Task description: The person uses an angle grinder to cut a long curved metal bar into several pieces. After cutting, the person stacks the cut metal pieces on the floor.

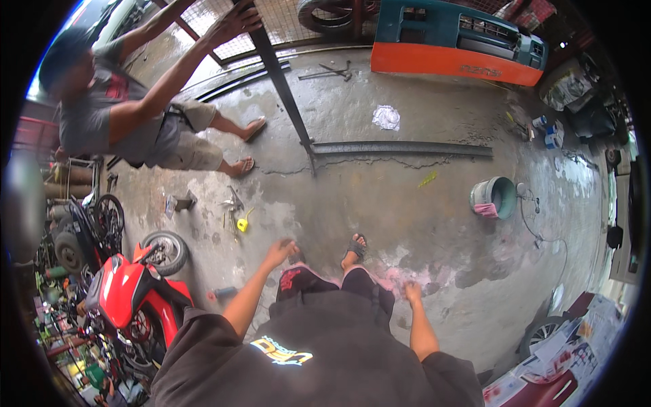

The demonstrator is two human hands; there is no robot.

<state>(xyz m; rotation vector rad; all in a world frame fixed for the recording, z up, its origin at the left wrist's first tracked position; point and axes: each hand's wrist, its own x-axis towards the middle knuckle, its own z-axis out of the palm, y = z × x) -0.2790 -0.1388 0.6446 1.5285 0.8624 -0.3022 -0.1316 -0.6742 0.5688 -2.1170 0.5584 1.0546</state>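
Note:
My left hand (279,252) hangs in front of my left thigh, its fingers loosely stretched and holding nothing that I can see. Beside my right thigh, over a pink-stained patch of floor (437,271), my right hand (412,292) has its fingers curled in, with nothing showing in them. Ahead on the left another person (115,115) in a grey shirt and light shorts grips the top of a dark metal bar (281,88), which stands tilted. Its lower end meets a second dark bar (400,148) lying on the concrete.
A yellow tape measure (243,224) lies near metal tools at left, beyond a red motorcycle (122,292). At right stands a bucket (502,197) with a pink cloth (485,210). An orange and teal vehicle panel (458,57) is at the back; a crumpled white cloth (386,117) lies nearer.

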